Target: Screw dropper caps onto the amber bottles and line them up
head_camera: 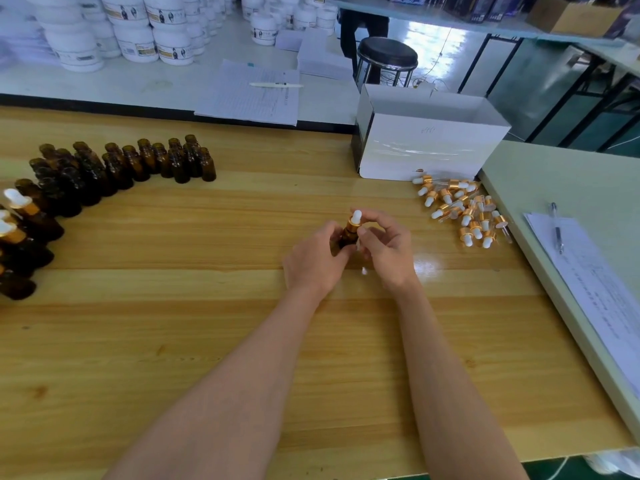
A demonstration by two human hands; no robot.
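Amber bottle (pixel 347 237) sits mid-frame in the head view w/ a gold-collared, white-bulb dropper cap (pixel 355 220) on its neck. Left grip (pixel 313 261) is clamped round the bottle's body. Right grip (pixel 388 251) is clamped on the cap, thumb at the collar & fingers curled over it. Can't tell if the base touches the wood surface (pixel 207 341); the hands hide it.

Far left, a cluster of uncapped bottles (pixel 121 164) stands upright, w/ a few capped bottles (pixel 26 216) nearer the frame edge. Right of the hands, well apart, a loose pile of caps (pixel 462 211) lies just in front of a white box (pixel 429 147), open at top. At far right, papers (pixel 595 292) lie on a pale side bench w/ a pen (pixel 557 230) on them. At the back: stacked white jars (pixel 138 39) & a black stool (pixel 387 57).
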